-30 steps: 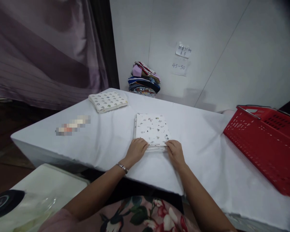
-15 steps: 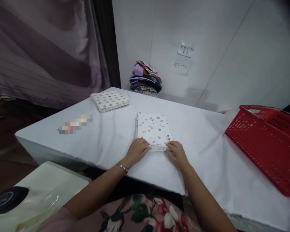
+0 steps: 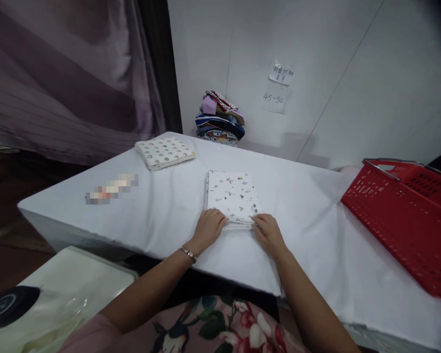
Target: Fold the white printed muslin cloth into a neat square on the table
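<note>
A folded white cloth [image 3: 233,193] with small grey and dark prints lies in front of me, several layers showing at its near edge. My left hand [image 3: 210,226] pinches its near left corner, fingers bent over the top and thumb at the edge. At the near right corner, my right hand [image 3: 269,233] grips the same edge between thumb and fingers. Beyond my left hand sits a second folded cloth [image 3: 166,153], cream with rows of grey-green shapes. What lies under the fingertips is hidden.
A red plastic basket [image 3: 400,220] stands at the right of the white-covered table [image 3: 308,245]. A pixelated item [image 3: 112,189] lies at left. Folded fabrics [image 3: 220,120] are stacked by the wall behind. At lower left is a pale surface [image 3: 77,274] with a dark round object [image 3: 9,306].
Both hands keep hold of the cloth's near edge, and the left fingers have shifted slightly. The whole view has moved a little; the other things stay in place.
</note>
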Demonstrator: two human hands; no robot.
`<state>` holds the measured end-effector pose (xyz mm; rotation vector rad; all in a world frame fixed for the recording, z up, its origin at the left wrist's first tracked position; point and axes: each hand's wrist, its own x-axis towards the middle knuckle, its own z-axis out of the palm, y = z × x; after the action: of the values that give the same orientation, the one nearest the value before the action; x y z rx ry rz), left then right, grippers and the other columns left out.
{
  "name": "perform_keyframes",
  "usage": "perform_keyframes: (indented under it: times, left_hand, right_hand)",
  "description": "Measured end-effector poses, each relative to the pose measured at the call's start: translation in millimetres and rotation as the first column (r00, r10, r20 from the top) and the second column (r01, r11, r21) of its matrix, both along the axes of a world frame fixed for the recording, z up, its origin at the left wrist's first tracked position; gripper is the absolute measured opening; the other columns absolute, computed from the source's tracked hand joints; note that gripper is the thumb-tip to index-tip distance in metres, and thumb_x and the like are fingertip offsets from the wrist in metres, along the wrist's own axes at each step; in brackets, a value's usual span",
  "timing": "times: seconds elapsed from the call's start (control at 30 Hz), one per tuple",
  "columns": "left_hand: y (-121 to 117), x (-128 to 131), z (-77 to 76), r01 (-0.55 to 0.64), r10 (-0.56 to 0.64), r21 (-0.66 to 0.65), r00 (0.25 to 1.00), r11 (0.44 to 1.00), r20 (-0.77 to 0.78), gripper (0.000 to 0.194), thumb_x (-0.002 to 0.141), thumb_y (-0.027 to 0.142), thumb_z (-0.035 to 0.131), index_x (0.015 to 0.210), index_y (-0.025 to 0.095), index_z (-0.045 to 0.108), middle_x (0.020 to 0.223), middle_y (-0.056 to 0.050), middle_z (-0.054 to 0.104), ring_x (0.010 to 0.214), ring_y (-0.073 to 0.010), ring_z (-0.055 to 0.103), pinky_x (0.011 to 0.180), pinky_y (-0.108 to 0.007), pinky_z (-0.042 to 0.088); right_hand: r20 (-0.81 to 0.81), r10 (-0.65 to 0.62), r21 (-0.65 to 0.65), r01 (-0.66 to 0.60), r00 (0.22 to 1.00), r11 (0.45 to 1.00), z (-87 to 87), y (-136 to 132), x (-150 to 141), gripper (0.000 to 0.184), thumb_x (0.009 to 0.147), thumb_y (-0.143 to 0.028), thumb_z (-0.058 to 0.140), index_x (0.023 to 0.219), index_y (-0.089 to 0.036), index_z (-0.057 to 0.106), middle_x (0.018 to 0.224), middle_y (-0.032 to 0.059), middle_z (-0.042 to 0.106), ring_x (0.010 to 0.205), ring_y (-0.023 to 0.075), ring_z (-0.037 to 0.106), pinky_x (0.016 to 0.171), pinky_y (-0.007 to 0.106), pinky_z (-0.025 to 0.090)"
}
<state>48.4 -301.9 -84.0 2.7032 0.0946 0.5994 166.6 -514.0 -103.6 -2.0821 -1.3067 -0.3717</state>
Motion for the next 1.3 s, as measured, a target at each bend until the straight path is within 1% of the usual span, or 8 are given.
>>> perform_keyframes:
  times: [0.13,0.23,0.47,0.63,0.83,0.93,1.03,1.3]
  left_hand:
    - [-0.6,0.5,-0.7,-0.01,0.01,-0.004,1.0,1.0,0.001,0.024,0.091,0.029,0.041,0.076,0.019,0.057,0.079,-0.003,0.06,0.08,-0.018,0.052,0.077,-0.035,0.037]
    - [0.0,-1.5,-1.8,0.019,-0.019,0.015,1.0,1.0,0.005,0.024,0.091,0.029,0.041,0.077,0.019,0.057,0.08,-0.003,0.06,0.081,-0.018,0.052,0.077,-0.035,0.037]
    - [6.6,-7.3,-4.4,0.119,-0.12,0.02,0.992,0.993,0.045,0.018,0.087,0.034,0.051,0.093,0.02,0.06,0.091,-0.002,0.062,0.088,-0.0178,0.051,0.083,-0.035,0.037]
    - [9.4,-6.5,-7.4,0.091,-0.092,0.019,0.993,0.996,0.074,0.018,0.09,0.029,0.046,0.091,0.02,0.062,0.087,-0.002,0.063,0.086,-0.017,0.052,0.082,-0.035,0.038]
    - [8.2,-9.4,-5.5,0.121,-0.124,0.07,0.992,0.99,0.037,0.016,0.088,0.028,0.049,0.087,0.02,0.063,0.087,-0.003,0.062,0.086,-0.0177,0.051,0.08,-0.035,0.038]
    - [8.6,-10.6,-2.9,0.131,-0.132,0.085,0.991,0.988,0.011,0.016,0.085,0.032,0.054,0.09,0.02,0.063,0.09,-0.003,0.061,0.087,-0.0189,0.052,0.08,-0.035,0.039]
    - [9.2,-10.7,-3.2,0.128,-0.13,0.084,0.991,0.988,0.021,0.015,0.086,0.03,0.053,0.092,0.02,0.062,0.091,-0.003,0.062,0.088,-0.0185,0.052,0.081,-0.035,0.039]
    - [7.7,-10.4,-9.2,0.106,-0.116,0.1,0.988,0.989,0.098,0.014,0.087,0.023,0.051,0.091,0.018,0.063,0.088,-0.003,0.063,0.086,-0.0178,0.051,0.081,-0.035,0.039]
  right_hand:
    - [0.023,-0.025,0.029,0.024,0.999,0.999,-3.6,3.1,1.6,0.022,0.09,-0.023,0.045,0.106,-0.023,0.06,0.098,0.0071,0.06,0.094,0.022,0.053,0.083,0.041,0.042]
    - [0.036,-0.043,0.062,0.041,0.998,0.997,-5.1,4.6,1.8,0.022,0.091,-0.021,0.042,0.104,-0.022,0.06,0.096,0.0071,0.06,0.093,0.0218,0.053,0.083,0.041,0.042]
    - [0.045,-0.054,0.078,0.05,0.998,0.996,-3.9,4.8,0.1,0.022,0.091,-0.019,0.042,0.103,-0.022,0.06,0.096,0.0075,0.06,0.094,0.0213,0.052,0.083,0.04,0.041]
    - [0.042,-0.015,0.028,0.014,0.999,1.0,-1.6,2.4,-1.3,0.021,0.09,-0.02,0.042,0.103,-0.021,0.06,0.096,0.0069,0.061,0.093,0.0206,0.052,0.083,0.04,0.041]
    - [0.028,0.043,-0.037,-0.042,0.999,0.998,1.6,-2.6,-2.9,0.025,0.086,-0.028,0.052,0.109,-0.02,0.057,0.103,0.0082,0.058,0.1,0.0224,0.051,0.087,0.042,0.04]
    - [0.044,0.042,-0.042,-0.04,0.998,0.998,-0.4,-3.5,-0.8,0.025,0.087,-0.026,0.05,0.111,-0.021,0.056,0.104,0.0084,0.058,0.099,0.0224,0.051,0.086,0.042,0.04]
    - [0.056,0.046,-0.054,-0.043,0.997,0.998,-3.1,-3.0,1.4,0.025,0.088,-0.023,0.049,0.112,-0.02,0.056,0.104,0.0085,0.058,0.099,0.022,0.051,0.085,0.041,0.041]
    - [0.111,-0.018,0.018,0.017,0.994,1.0,-5.6,3.4,0.6,0.02,0.09,-0.019,0.045,0.104,-0.018,0.058,0.098,0.0088,0.06,0.094,0.0212,0.051,0.082,0.039,0.042]
